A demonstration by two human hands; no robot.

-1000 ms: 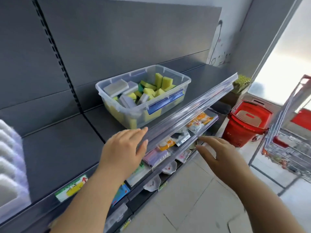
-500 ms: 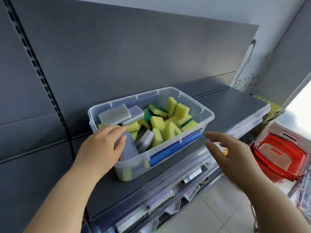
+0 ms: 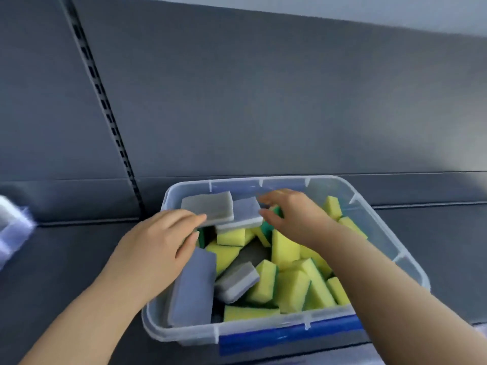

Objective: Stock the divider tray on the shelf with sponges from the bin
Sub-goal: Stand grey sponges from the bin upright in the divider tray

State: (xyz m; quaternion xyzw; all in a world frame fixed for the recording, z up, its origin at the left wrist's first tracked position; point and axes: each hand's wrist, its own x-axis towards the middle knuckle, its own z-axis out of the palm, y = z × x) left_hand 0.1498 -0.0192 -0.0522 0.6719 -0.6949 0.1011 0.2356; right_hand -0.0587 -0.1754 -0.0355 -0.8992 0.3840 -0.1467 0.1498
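Note:
A clear plastic bin with a blue front latch stands on the dark shelf. It holds several yellow-and-green sponges and a few grey sponges. My left hand reaches over the bin's left rim, its fingertips touching the front edge of a flat grey sponge at the back. My right hand hovers inside the bin, with finger and thumb spread beside the right end of a second grey sponge. The divider tray shows as a pale blur at the far left.
The dark grey shelf surface runs left and right of the bin. Behind it rises the grey back panel with a slotted upright. Another grey sponge leans against the bin's left front wall.
My view has closed in on the bin. My left hand went from the bin's near left corner to the back grey sponge. My right hand moved from outside the bin to inside it.

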